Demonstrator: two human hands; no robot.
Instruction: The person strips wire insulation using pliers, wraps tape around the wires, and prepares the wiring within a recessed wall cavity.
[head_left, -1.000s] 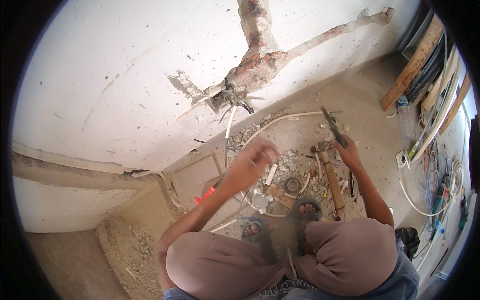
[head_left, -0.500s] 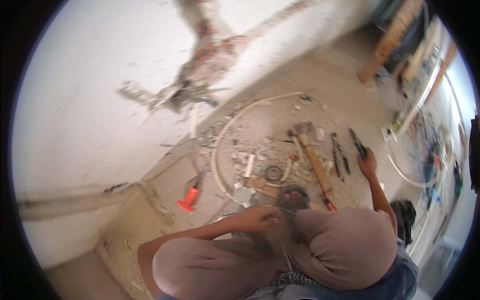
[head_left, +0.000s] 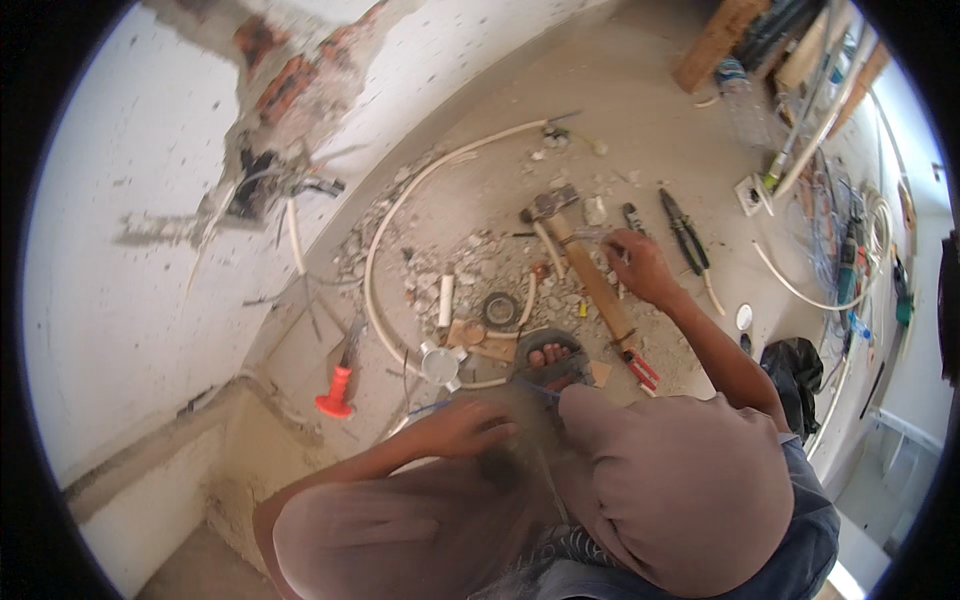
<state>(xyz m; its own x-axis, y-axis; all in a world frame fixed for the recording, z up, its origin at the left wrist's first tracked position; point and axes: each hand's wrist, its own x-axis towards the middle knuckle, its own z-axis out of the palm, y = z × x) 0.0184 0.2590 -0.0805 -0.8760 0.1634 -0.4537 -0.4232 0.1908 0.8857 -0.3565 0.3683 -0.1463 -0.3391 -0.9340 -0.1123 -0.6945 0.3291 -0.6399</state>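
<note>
My left hand (head_left: 462, 428) hangs loosely by my left knee, its fingers slightly bent and nothing visible in them. My right hand (head_left: 642, 266) is bent down close to the rubble, beside the wooden handle of a hammer (head_left: 596, 280). Its fingers are closed together; what they pinch, if anything, is too small to name. A dark tool head (head_left: 632, 216) shows just beyond the fingers, the rest of it hidden under the hand. To the right of that hand, a pair of black-handled pliers (head_left: 685, 232) lies on the floor.
An orange-handled chisel (head_left: 335, 392), a round white junction box (head_left: 440, 366), a roll of tape (head_left: 500, 310) and a red-handled tool (head_left: 640, 370) lie around my foot. White conduit (head_left: 372, 265) curves around broken rubble. Wires (head_left: 300, 185) stick out of the chipped wall. A black bag (head_left: 794, 370) sits at right.
My right hand has let go of the pliers, now lying on the floor, and moved left toward the hammer. My left hand has shifted slightly left. The whole view has turned somewhat.
</note>
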